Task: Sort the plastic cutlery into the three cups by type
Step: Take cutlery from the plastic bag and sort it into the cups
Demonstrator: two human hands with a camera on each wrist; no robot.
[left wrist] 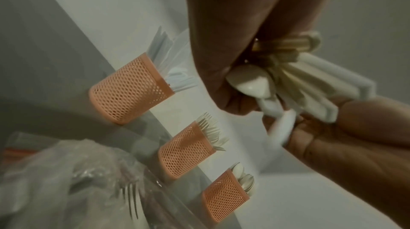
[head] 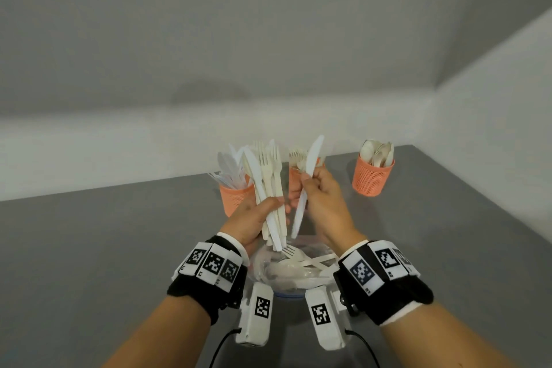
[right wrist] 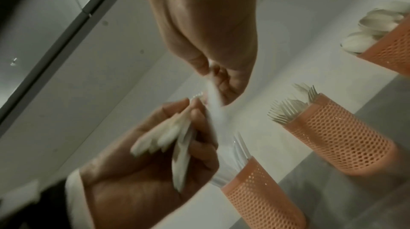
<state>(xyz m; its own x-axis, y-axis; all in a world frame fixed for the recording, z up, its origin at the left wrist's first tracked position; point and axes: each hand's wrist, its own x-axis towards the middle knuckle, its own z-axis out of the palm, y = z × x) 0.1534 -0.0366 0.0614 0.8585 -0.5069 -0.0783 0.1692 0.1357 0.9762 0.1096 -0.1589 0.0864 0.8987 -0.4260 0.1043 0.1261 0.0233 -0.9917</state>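
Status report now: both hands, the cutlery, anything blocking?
Left hand grips a mixed bundle of knives and forks. Right hand pinches one white knife. Knife cup behind the left hand, path open.

Matte grey flat-topped surface (head: 89, 248), smooth, far edge meeting wall. Plain white back wall (head: 268, 54) behind it, lower band brighter, upper part greyer in shade; faint soft shadow patch mid-wall. Second plain white side wall (head: 493, 98) on right, meeting back wall at corner and running along surface's right edge. Light even, diffuse, no hard shadows. Right wrist view: dark grey straight strip (right wrist: 55, 46) crossing pale panels diagonally; nature unclear.
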